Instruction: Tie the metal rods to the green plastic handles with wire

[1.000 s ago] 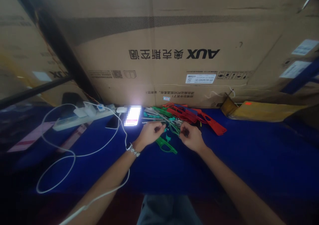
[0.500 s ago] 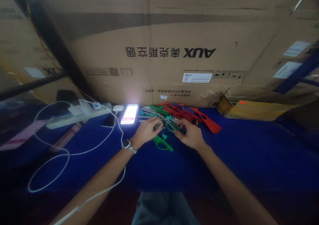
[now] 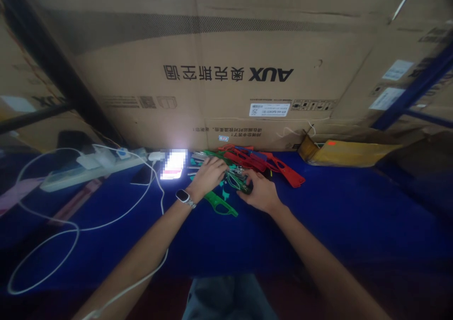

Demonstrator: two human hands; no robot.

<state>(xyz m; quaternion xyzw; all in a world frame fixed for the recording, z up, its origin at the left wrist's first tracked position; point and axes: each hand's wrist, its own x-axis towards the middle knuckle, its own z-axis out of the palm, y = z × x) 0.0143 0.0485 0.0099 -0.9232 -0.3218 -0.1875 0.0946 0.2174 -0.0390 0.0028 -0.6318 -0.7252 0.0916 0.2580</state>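
My left hand (image 3: 211,172), with a watch at the wrist, reaches palm down into a pile of small parts. Its fingers are curled, and what they hold is hidden. Facing it, my right hand (image 3: 261,191) has its thumb and fingers bent round something dark at the pile's edge, too unclear to name. Thin green wires (image 3: 233,180) lie between the hands. Just in front is a green plastic handle shell (image 3: 220,210) with an oval opening, near a small teal piece (image 3: 225,195). Red handle shells (image 3: 244,158) are heaped behind, and thin metal tubes (image 3: 200,155) lie to the left.
A lit phone (image 3: 173,164) stands left of the pile, its white cable (image 3: 123,218) looping over the blue table (image 3: 318,225). A power strip (image 3: 95,169) is at the left. The large carton (image 3: 226,41) walls off the back; a yellow packet (image 3: 350,154) lies right.
The view has shifted, so the scene sits further left. My left hand has moved a little further over the pile towards the wires. My right hand stays at the pile's right edge.
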